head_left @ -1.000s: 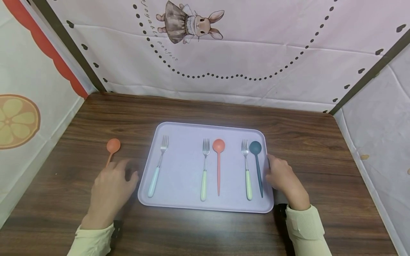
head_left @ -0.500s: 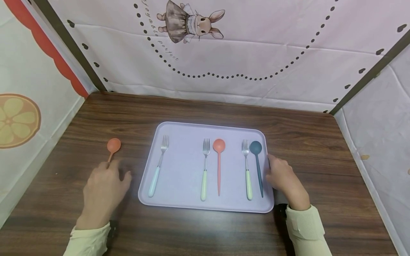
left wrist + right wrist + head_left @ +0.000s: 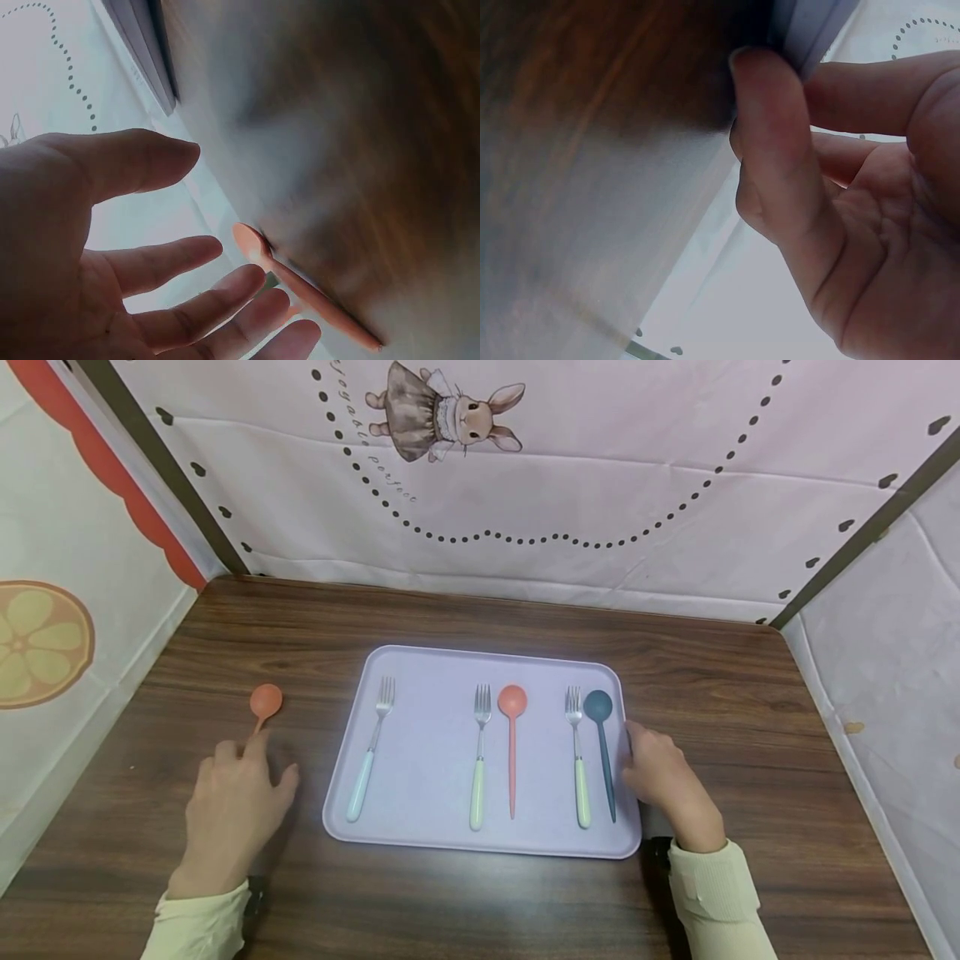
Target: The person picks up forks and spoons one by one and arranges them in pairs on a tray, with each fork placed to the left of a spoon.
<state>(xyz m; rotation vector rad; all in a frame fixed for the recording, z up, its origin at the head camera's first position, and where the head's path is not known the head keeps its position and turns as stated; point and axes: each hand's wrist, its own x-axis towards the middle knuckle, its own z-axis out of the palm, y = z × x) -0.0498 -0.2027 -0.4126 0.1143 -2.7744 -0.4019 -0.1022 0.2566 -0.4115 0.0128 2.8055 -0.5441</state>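
Note:
An orange spoon (image 3: 266, 701) lies on the table left of the tray, its handle partly hidden under my left hand (image 3: 232, 814). In the left wrist view, the fingers (image 3: 187, 315) are spread and loosely bent beside that spoon, apart from the thumb, with nothing between them. My right hand (image 3: 666, 777) holds the right edge of the lilac tray (image 3: 431, 743), its fingers (image 3: 780, 150) bent at the rim. On the tray lie a blue-handled fork (image 3: 362, 785), a green-handled fork (image 3: 477, 793) with a coral spoon (image 3: 512, 702), and another green-handled fork (image 3: 582, 793) beside a dark teal spoon (image 3: 598, 706).
Dark wood-grain table (image 3: 487, 910) surrounds the tray. A pale printed cloth (image 3: 615, 485) with a rabbit figure (image 3: 442, 417) hangs along the back edge. More pale sheeting (image 3: 892, 635) borders the right side, and a sheet with an orange slice print (image 3: 41, 643) borders the left.
My left hand has shifted left and slightly toward me, leaving the orange spoon where it was. The right hand and the tray stay in place.

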